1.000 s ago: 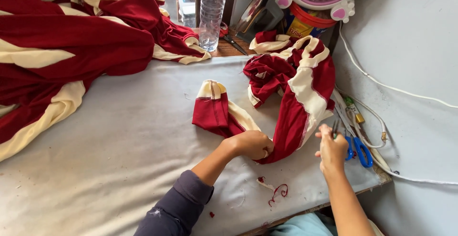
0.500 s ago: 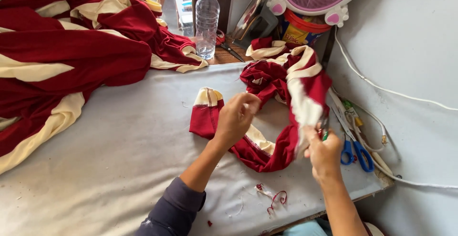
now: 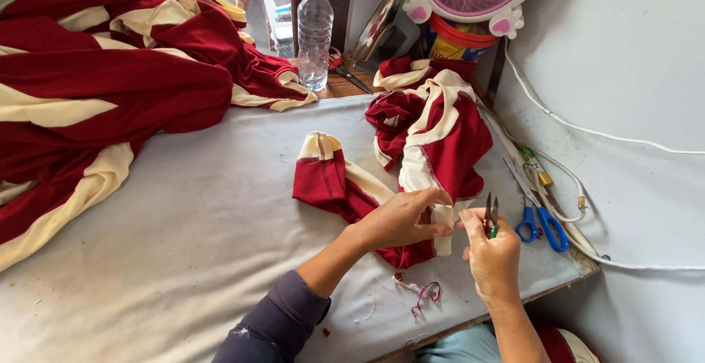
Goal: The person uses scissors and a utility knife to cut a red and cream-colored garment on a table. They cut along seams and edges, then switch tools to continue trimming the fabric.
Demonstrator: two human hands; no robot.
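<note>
A: Left hand (image 3: pixel 400 220)?
B: Clenched on red-and-cream garment (image 3: pixel 433 150), bunched on desk (image 3: pixel 183 260) just beyond it.
A: Right hand (image 3: pixel 490 254)?
B: Gripping snips (image 3: pixel 490 215), blades up, beside left. Blue scissors (image 3: pixel 542 225) just right.

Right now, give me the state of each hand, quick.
Left hand: closed, gripping the red and cream garment.
Right hand: closed around small thread snips, blades up.

bare table (image 3: pixel 183 260) left of garment (image 3: pixel 433 143); blue scissors (image 3: pixel 542 225), cables (image 3: pixel 587 132) crowd right.
</note>
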